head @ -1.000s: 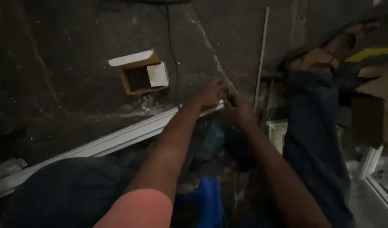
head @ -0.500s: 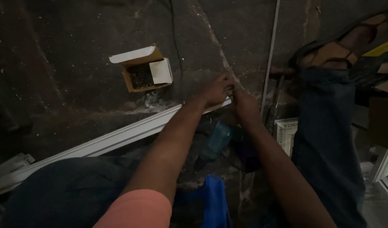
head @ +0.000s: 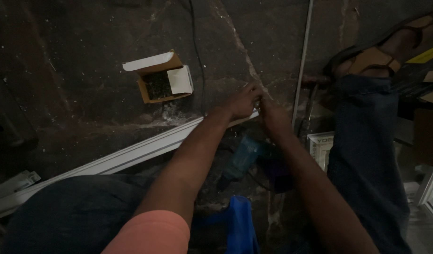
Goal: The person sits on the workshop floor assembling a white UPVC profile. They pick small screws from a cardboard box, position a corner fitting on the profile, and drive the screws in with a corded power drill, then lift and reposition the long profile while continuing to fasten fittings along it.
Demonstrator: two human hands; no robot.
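Observation:
My left hand (head: 243, 101) and my right hand (head: 273, 116) meet fingertip to fingertip just above the near end of a long white plastic strip (head: 145, 148) lying on the dark floor. The fingers of both hands are bunched together where they touch. The dim light hides whether anything small is pinched between them. Under my forearms lies a teal power drill (head: 242, 157). To the left of my hands stands an open cardboard box (head: 159, 81) with small dark pieces inside.
A thin metal rod (head: 302, 66) runs up the floor right of my hands. A black cable (head: 195, 47) runs past the box. My jeans leg (head: 367, 155) and sandalled foot (head: 381, 54) stretch out at right, with a blue object (head: 237, 226) below.
Both hands stay together at the strip's end. Only the view has drifted, so the box and the foot sit slightly lower and further left in the picture.

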